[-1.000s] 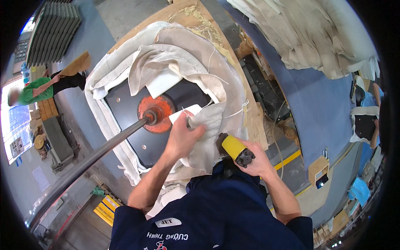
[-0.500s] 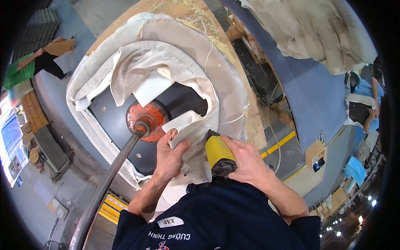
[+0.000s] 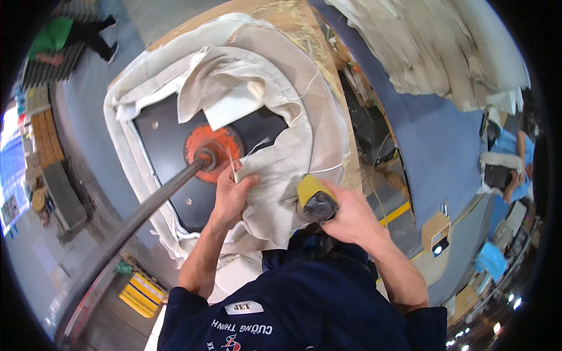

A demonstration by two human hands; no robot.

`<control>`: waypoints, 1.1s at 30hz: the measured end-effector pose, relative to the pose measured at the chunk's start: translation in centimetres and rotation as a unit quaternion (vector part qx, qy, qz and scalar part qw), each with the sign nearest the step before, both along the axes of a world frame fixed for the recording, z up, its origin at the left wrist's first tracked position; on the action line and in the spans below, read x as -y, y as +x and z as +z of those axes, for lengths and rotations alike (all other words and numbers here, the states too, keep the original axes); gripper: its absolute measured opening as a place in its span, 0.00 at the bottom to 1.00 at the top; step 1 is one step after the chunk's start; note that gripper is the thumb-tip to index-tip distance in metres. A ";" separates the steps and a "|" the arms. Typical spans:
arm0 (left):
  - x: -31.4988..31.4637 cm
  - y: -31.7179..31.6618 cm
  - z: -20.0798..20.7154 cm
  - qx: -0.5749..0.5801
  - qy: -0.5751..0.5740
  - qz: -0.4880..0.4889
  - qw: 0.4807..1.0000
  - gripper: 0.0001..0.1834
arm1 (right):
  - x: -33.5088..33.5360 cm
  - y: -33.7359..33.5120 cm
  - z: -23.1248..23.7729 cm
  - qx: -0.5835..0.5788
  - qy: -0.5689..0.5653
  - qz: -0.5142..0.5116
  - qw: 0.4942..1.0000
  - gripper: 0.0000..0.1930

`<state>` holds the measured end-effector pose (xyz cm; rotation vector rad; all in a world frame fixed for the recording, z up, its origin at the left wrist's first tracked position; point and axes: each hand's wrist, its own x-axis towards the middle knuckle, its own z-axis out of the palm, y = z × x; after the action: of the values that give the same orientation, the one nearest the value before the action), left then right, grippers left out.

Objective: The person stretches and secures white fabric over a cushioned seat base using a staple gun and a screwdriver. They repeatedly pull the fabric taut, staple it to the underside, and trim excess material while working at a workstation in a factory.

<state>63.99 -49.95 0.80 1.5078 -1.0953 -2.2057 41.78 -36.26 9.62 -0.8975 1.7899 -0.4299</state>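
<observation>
My left hand [image 3: 232, 196] pinches the edge of beige fabric [image 3: 278, 193], pulling it over the black panel [image 3: 157, 143] of an upholstered piece. My right hand [image 3: 353, 217] grips a yellow staple gun [image 3: 313, 190] with a black end. Its nose points down at the fabric, right of my left hand; I cannot tell whether it touches. A flap of white padding [image 3: 234, 105] shows at the panel's far side. An orange round pad [image 3: 196, 140] on a metal rod [image 3: 155, 196] rests on the panel. Loose fabric [image 3: 228, 70] bunches around the far rim.
The padded piece lies on a wooden board [image 3: 293, 11] with thread scraps. At right, a blue-covered table [image 3: 433, 140] carries heaped beige fabric [image 3: 433, 47]. A small wooden box [image 3: 436, 231] hangs by its edge. Two other people work at far left [image 3: 52, 35] and far right [image 3: 518, 152].
The fabric edge in my left hand, earlier folded back with white showing, now lies flatter over the panel. The staple gun has tilted more upright. The person in green has moved.
</observation>
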 end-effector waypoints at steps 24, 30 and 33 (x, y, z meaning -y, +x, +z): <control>-2.9 -2.3 -3.3 0.325 -0.658 -0.169 0.658 0.26 | -1.7 -2.4 -3.3 0.162 0.031 0.114 0.980 0.16; -2.1 -1.1 -3.9 0.295 -0.634 -0.186 0.690 0.28 | 0.0 0.7 -1.6 0.113 0.052 0.137 0.983 0.15; -2.2 -0.7 -5.0 0.280 -0.657 -0.161 0.681 0.27 | 0.8 2.0 -1.9 0.065 0.056 0.170 0.982 0.14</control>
<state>63.28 -47.79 -4.19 1.1779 -2.4416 -0.4026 43.83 -37.02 7.72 -1.0487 1.4904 -0.1619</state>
